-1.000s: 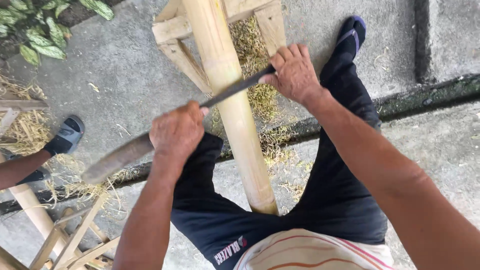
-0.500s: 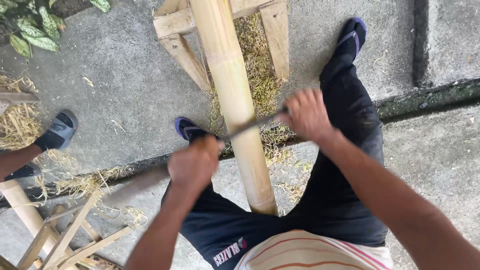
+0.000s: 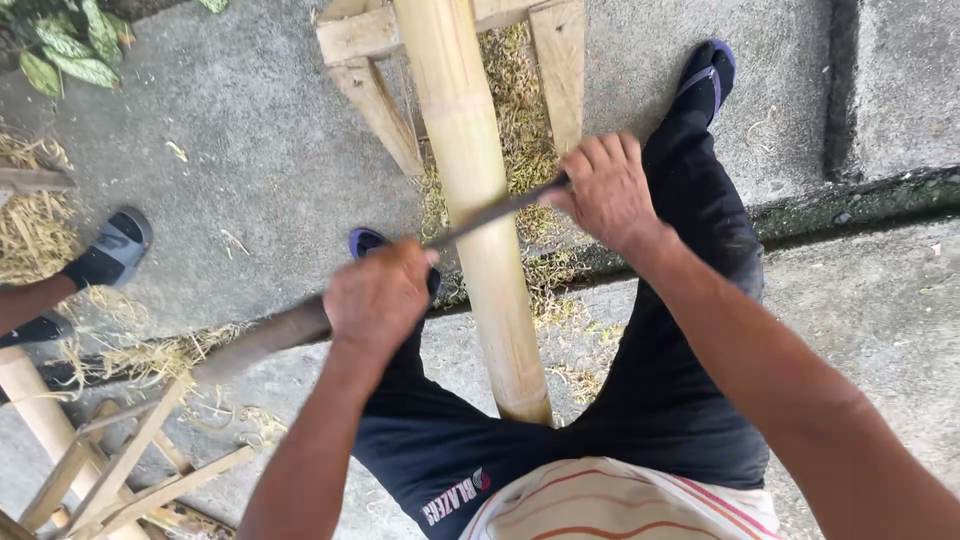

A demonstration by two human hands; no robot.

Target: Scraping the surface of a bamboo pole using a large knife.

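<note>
**Blade lies crosswise on the bamboo pole, a hand at each end**

A long, pale yellow bamboo pole (image 3: 478,215) runs from the top centre of the frame down to the lower middle, between the person's legs, its upper part resting in a rough wooden frame (image 3: 372,60). Across it, at about mid-height of the picture, lies a long dark metal blade (image 3: 480,213), its axis slanting from lower left to upper right, nearly square to the pole. The blade touches the pole's face.

The left hand (image 3: 378,295) sits left of the pole and lower, fingers wrapped tight around the blade's handle end; a worn, greyish length of the tool sticks out past it toward the lower left. The right hand (image 3: 605,190) sits right of the pole and higher, fingers closed over the blade's far end. Both hands are just beside the pole, the right perhaps a little nearer.

Dry shavings (image 3: 520,110) litter the concrete floor (image 3: 250,150) under the frame. Another person's sandalled foot (image 3: 112,250) shows at the left edge.
</note>
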